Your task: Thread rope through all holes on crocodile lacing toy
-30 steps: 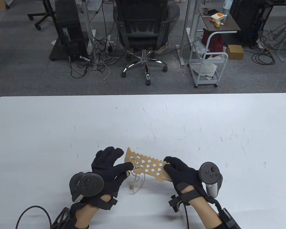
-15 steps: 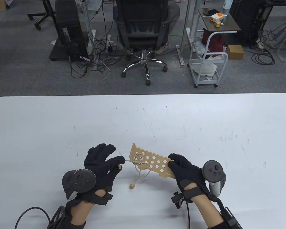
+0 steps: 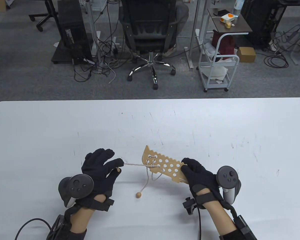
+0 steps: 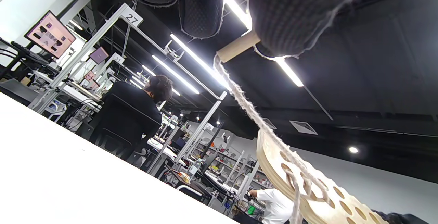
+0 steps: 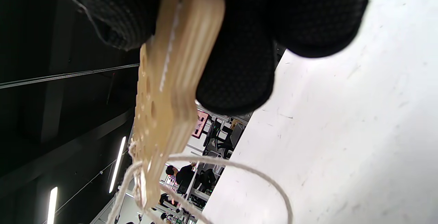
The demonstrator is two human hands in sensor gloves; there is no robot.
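Observation:
The wooden crocodile lacing board (image 3: pixel 164 166) with several round holes is held above the table. My right hand (image 3: pixel 193 172) grips its right end; the right wrist view shows the board (image 5: pixel 164 90) edge-on between my fingers (image 5: pixel 239 80). My left hand (image 3: pixel 107 166) pinches the wooden needle (image 3: pixel 118 169) at the rope's tip, left of the board. The pale rope (image 3: pixel 135 164) runs taut from the needle to holes at the board's left end. The left wrist view shows the needle (image 4: pixel 237 47), the rope (image 4: pixel 246 104) and the board (image 4: pixel 308 189). A loop and a wooden bead (image 3: pixel 139 195) hang below; the bead lies on the table.
The white table (image 3: pixel 65 130) spreads around both hands. Beyond its far edge stand an office chair (image 3: pixel 150 32), a white cart (image 3: pixel 218 67) and floor cables.
My left hand has pulled the needle leftward, away from the board, drawing the rope taut. My right hand and the board have shifted right. The hanging loop has shortened.

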